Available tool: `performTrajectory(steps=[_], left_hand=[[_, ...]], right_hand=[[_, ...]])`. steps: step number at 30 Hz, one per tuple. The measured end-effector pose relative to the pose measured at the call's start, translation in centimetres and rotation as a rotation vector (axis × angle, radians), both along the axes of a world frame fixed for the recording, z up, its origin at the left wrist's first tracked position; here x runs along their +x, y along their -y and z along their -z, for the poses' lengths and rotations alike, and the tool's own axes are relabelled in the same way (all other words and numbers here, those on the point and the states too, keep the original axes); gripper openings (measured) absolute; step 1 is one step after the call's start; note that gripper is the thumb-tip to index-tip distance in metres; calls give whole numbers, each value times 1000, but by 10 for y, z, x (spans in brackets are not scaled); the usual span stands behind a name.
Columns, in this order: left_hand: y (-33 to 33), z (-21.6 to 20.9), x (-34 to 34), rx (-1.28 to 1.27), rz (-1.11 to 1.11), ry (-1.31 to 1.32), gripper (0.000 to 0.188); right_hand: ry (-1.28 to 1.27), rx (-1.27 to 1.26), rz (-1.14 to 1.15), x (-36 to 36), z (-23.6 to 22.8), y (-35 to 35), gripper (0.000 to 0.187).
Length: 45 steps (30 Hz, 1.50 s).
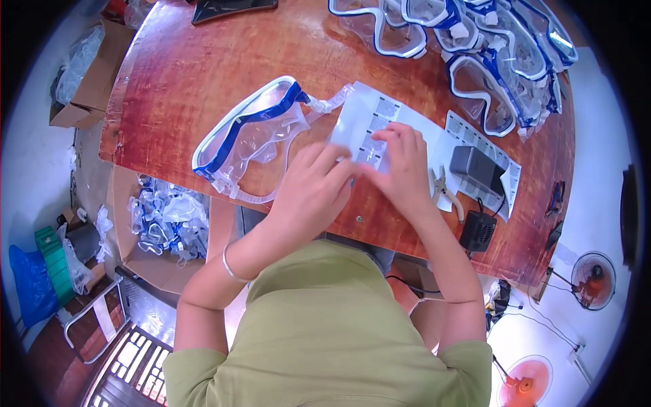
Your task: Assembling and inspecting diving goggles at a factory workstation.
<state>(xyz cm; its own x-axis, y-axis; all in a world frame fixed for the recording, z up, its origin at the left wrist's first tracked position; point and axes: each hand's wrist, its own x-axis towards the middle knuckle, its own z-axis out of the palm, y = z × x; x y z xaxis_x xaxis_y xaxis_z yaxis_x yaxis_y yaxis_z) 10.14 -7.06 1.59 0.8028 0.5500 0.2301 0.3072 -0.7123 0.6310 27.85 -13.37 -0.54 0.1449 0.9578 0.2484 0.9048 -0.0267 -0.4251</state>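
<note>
My left hand is over the table's near edge, fingers bent and drawn together. Its blurred fingertips meet the near edge of a white label sheet with printed grey squares; what they pinch, if anything, is hidden. Over the same sheet is my right hand, its thumb reaching toward the left fingertips and its other fingers apart from the thumb, curved. Left of my hands lies a diving mask with a blue and white frame, clear skirt and clear strap. Its strap end touches the label sheet.
More diving masks are heaped at the far right. A second label sheet lies under a dark grey box, near pliers and a black device. Below the table's left edge, a carton holds bagged masks. Fans stand right.
</note>
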Motion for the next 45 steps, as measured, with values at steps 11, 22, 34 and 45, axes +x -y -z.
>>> performTrajectory(steps=[11, 22, 34, 45], left_hand=[[9, 16, -4, -1924, -48, 216, 51], [11, 19, 10, -1902, -70, 224, 42], [18, 29, 33, -1304, -217, 355, 19], [19, 32, 27, -956, -234, 214, 18]], right_hand=[[34, 71, -84, 10, 15, 26, 43], [-148, 193, -109, 12, 15, 43, 34], [-475, 7, 85, -6, -12, 32, 13], [-264, -35, 63, -15, -21, 23, 10]])
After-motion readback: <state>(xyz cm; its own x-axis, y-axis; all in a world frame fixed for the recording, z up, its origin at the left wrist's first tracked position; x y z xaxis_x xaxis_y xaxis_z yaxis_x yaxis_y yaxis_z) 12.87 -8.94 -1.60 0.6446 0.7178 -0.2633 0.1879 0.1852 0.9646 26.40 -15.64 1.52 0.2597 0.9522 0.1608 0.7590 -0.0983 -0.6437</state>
